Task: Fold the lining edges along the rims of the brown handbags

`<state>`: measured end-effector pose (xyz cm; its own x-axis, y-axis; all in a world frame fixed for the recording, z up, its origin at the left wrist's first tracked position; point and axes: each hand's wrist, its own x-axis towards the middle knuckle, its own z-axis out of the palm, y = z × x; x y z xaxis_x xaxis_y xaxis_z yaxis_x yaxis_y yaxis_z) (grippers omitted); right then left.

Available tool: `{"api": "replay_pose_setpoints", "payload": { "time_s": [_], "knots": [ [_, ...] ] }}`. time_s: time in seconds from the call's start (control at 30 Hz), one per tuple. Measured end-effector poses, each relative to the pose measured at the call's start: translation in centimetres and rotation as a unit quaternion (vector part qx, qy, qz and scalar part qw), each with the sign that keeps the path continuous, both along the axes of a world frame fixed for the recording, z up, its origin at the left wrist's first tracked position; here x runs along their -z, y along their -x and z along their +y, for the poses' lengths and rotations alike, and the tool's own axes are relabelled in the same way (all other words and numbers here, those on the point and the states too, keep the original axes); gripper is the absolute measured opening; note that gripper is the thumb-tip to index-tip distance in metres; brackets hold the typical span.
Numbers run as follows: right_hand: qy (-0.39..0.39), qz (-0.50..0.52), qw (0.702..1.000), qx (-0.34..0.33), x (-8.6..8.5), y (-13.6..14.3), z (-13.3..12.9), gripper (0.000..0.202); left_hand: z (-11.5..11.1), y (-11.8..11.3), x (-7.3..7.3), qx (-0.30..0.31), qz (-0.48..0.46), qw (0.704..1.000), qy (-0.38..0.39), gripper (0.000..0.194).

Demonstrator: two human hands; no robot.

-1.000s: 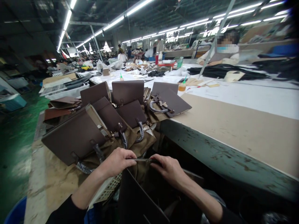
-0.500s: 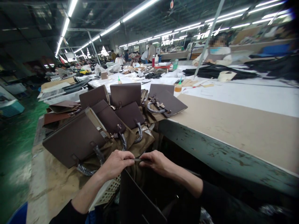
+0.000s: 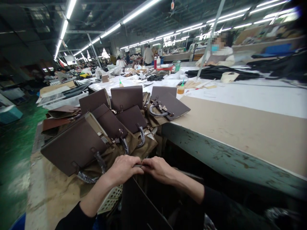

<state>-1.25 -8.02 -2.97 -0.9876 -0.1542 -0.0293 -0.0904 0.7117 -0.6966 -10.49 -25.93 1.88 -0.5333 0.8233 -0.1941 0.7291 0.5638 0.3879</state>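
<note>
Low in the middle of the view is a dark brown bag (image 3: 136, 204), its body mostly in shadow and cut off by the bottom of the picture. Above it, my left hand (image 3: 124, 167) and my right hand (image 3: 157, 169) meet almost fingertip to fingertip. Both are closed, pinching a thin dark edge that looks like the bag's upper rim; the fingers hide most of it. Just beyond my left hand lies a brown handbag (image 3: 74, 143) with plastic-wrapped handles (image 3: 88, 177). Several similar handbags (image 3: 126, 99) are piled behind it.
A beige board (image 3: 230, 127) covers the bench to the right, above a worn green side panel (image 3: 216, 153). A perforated cream basket (image 3: 111, 199) sits below my left forearm. A small glue bottle (image 3: 180, 88) stands behind the bags. Across the table is a masked person (image 3: 219, 57).
My hands have come closer together along the dark edge, the left one shifting right. My grip stays closed. The whole view has swung slightly.
</note>
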Motion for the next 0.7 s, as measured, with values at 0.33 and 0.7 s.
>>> {"api": "replay_pose_setpoints", "payload": {
  "time_s": [0.33, 0.7],
  "knots": [
    [-0.129, -0.009, 0.989, -0.069, -1.2, -1.3, 2.2, 0.024, 1.2, 0.1, -0.9, 0.004, 0.004, 0.997, 0.077, 0.024],
    [0.11, -0.055, 0.988, -0.088, -5.2, -5.3, 5.5, 0.039, -2.1, 0.7, -2.7, -0.061, -0.235, 0.958, 0.15, 0.029]
  ]
}}
